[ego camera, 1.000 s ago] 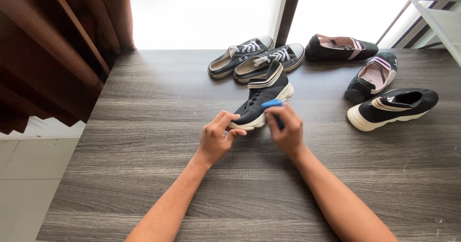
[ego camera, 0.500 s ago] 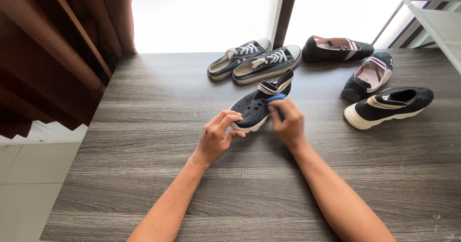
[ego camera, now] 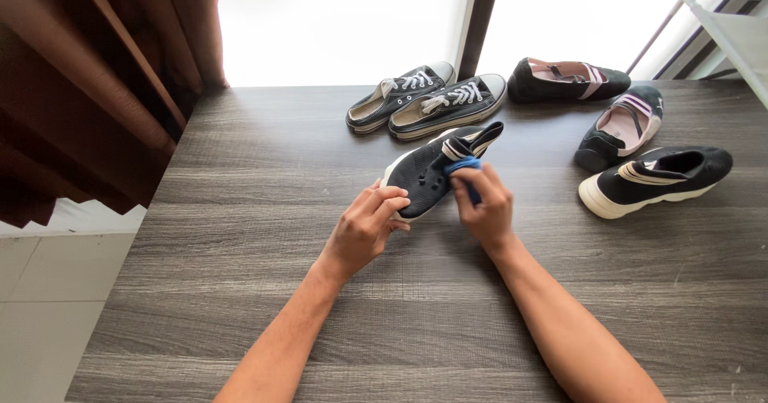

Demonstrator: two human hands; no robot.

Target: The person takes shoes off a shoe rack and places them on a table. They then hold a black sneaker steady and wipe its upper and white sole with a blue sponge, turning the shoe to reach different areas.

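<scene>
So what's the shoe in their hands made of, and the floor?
The black shoe looks like soft matte fabric or foam with small punched holes and a white rubbery sole edge. The floor looks like grey wood-grain planks, maybe laminate, with a dull sheen.

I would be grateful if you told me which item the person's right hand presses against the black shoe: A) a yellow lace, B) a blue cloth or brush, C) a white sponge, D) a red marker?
B: the right hand holds a small blue item against the black shoe, which the left hand steadies at its toe; whether it is a cloth or a brush is unclear.
</scene>
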